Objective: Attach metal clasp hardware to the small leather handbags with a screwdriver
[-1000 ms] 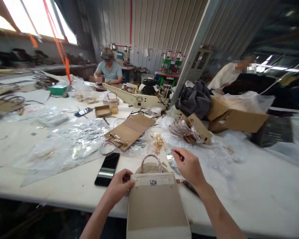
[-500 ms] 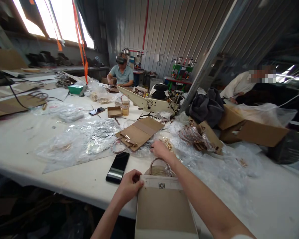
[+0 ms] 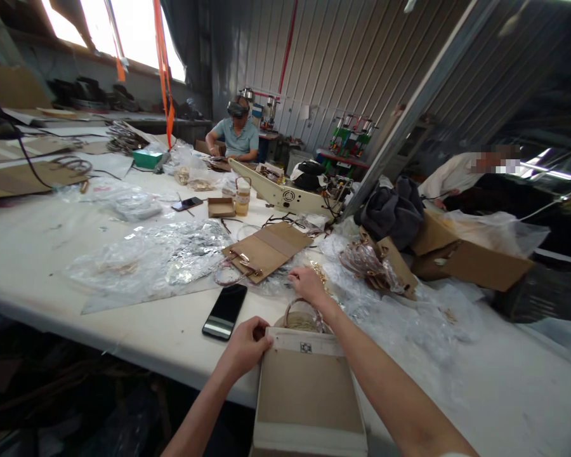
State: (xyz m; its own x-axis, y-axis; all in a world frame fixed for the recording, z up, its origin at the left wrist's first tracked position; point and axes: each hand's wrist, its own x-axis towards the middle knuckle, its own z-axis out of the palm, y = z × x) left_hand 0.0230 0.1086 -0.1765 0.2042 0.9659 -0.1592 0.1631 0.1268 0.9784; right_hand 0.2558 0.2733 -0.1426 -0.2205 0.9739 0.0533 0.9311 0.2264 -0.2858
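A beige handbag (image 3: 309, 397) lies at the table's front edge, its flap side up, with a small square metal fitting (image 3: 306, 348) near the top. My left hand (image 3: 247, 346) pinches its upper left corner between thumb and fingers. Behind the bag's top edge rises a curved, wrapped handle (image 3: 302, 303). My right hand (image 3: 308, 284) reaches past the handle, fingers curled, beside a heap of small gold-coloured metal pieces (image 3: 320, 271) on clear plastic. Whatever the fingertips hold is hidden. Just beyond is a flat brown bag panel (image 3: 271, 246) with a handle attached.
A black phone (image 3: 225, 311) lies left of the bag. Plastic sheets (image 3: 171, 254) spread across the white table (image 3: 23, 254). More wrapped handles (image 3: 368, 260) and a cardboard box (image 3: 490, 260) stand right. A co-worker (image 3: 238, 133) sits across; another person (image 3: 452, 174) is far right.
The view has shifted slightly. My right hand stays at the gold pieces, its fingers a little more curled. My left hand keeps its hold on the bag's corner.
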